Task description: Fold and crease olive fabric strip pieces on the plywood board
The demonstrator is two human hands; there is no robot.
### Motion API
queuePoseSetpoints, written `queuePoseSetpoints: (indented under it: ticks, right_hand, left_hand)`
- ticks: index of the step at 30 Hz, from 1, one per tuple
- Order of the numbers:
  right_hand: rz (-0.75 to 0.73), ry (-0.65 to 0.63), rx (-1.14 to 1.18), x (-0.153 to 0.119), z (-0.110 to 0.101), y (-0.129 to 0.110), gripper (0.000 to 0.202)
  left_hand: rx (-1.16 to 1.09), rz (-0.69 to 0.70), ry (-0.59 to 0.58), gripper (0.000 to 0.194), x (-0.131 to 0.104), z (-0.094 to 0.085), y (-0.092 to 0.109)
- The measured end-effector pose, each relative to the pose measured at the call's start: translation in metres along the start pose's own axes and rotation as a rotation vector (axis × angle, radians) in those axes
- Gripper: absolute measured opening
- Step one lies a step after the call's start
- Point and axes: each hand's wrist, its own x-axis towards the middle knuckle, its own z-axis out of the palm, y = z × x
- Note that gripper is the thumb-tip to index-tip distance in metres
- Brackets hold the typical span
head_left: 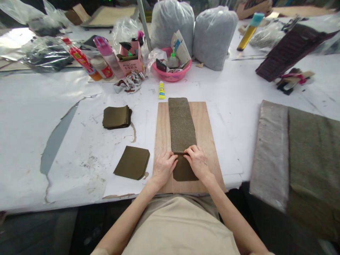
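Note:
A long olive-brown textured fabric strip point(182, 122) lies lengthwise on a wooden board point(205, 124). At its near end is a smooth dark brown cut piece point(184, 170) with clipped lower corners. My left hand point(165, 164) is closed, its fingertips pinching the left end of the edge where strip and piece meet. Opposite it, my right hand point(197, 160) pinches the right end of that edge. Another brown piece point(132, 162) lies flat to the left of the board. Behind that sits a stack of similar pieces point(116, 117).
A yellow glue tube point(161, 90) lies beyond the board. Farther back are a pink basin point(172, 75), a pink box point(131, 63), bottles point(79, 58) and stuffed plastic bags point(215, 37). Folded grey-green material point(313, 152) hangs over the table's right edge. The white table covering point(87, 141) is torn at left.

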Motion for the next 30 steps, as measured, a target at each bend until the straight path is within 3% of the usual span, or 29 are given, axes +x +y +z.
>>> queuePoseSetpoints:
  ticks: [6, 9, 11, 15, 22, 26, 30]
  right_hand:
    - [-0.11, 0.071, 0.002, -0.002, 0.002, 0.005, 0.006]
    - [-0.249, 0.083, 0.068, -0.003, 0.006, 0.01, 0.01]
    - [-0.297, 0.069, 0.107, -0.003, 0.01, 0.013, 0.013]
    - [-0.232, 0.106, 0.135, -0.006, 0.01, 0.025, 0.007]
    - [-0.084, 0.118, 0.041, -0.018, -0.015, 0.057, 0.017]
    - [-0.099, 0.134, 0.162, -0.009, -0.015, 0.045, 0.028]
    - [-0.205, 0.07, 0.203, 0.004, 0.001, 0.025, 0.02]
  left_hand:
    - [0.012, -0.062, -0.04, 0.005, 0.012, 0.0, -0.004]
    - [0.055, -0.03, -0.049, 0.028, 0.019, -0.001, -0.007]
    - [0.085, 0.024, -0.075, 0.028, 0.024, -0.003, -0.008]
    - [0.071, 0.047, -0.147, 0.005, 0.032, -0.012, -0.01]
    - [-0.032, 0.026, -0.168, 0.006, 0.034, -0.016, -0.014]
    - [-0.078, 0.023, -0.157, 0.006, 0.034, -0.014, -0.017]
    - [-0.108, 0.028, -0.144, 0.007, 0.034, -0.013, -0.02]
